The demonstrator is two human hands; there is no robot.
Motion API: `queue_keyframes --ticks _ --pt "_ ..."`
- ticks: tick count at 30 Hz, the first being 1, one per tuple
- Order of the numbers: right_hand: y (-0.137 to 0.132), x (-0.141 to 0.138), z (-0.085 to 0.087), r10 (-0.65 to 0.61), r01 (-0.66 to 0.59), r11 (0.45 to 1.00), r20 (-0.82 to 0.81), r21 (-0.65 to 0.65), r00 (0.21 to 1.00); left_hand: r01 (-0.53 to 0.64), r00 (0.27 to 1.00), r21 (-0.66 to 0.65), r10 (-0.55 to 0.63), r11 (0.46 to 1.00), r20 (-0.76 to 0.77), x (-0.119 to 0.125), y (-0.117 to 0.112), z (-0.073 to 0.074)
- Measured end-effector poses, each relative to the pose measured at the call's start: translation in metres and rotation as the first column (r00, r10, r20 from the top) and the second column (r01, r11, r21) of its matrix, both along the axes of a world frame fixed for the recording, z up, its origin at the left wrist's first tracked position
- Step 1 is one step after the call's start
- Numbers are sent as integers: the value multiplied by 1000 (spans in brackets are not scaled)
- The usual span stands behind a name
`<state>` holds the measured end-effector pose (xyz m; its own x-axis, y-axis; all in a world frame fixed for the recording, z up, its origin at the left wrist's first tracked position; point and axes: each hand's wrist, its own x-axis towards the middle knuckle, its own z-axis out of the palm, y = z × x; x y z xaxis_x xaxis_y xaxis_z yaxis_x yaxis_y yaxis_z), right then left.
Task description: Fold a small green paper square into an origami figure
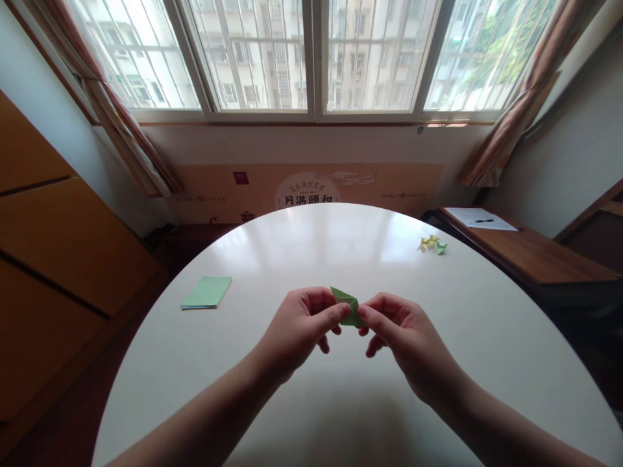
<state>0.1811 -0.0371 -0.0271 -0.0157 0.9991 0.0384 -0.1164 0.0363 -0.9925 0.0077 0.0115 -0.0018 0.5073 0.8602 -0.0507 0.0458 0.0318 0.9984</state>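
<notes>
Between my two hands is a small piece of folded green paper (346, 298), raised above the white table, with a pointed corner toward the upper left. My left hand (309, 318) pinches its left part between thumb and fingers, the thumb lying across the front. At the lower right edge, the thumb and fingertips of my right hand (396, 324) grip the same paper. The fingers behind the paper are partly hidden.
A stack of green square paper (207, 292) lies on the round white table (292, 415) at left. Small folded yellow and green paper pieces (432, 244) sit near the far right edge. Beyond, a brown wooden surface (545, 253) bears a white sheet (479, 218) and a pen (483, 221).
</notes>
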Motion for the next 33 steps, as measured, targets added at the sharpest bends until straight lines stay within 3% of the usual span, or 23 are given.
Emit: queue_keyframes --ticks 4,14,33 --pt "0 -1 -1 26 -26 1000 3 -13 1000 -24 999 24 25 999 -37 1 0 0" --pt "4 1 -1 68 -87 987 -139 -135 988 45 995 -33 -47 998 -83 -3 4 3" --pt "7 3 -5 54 -54 996 8 -77 998 70 982 -10 -71 997 -177 -6 9 3"
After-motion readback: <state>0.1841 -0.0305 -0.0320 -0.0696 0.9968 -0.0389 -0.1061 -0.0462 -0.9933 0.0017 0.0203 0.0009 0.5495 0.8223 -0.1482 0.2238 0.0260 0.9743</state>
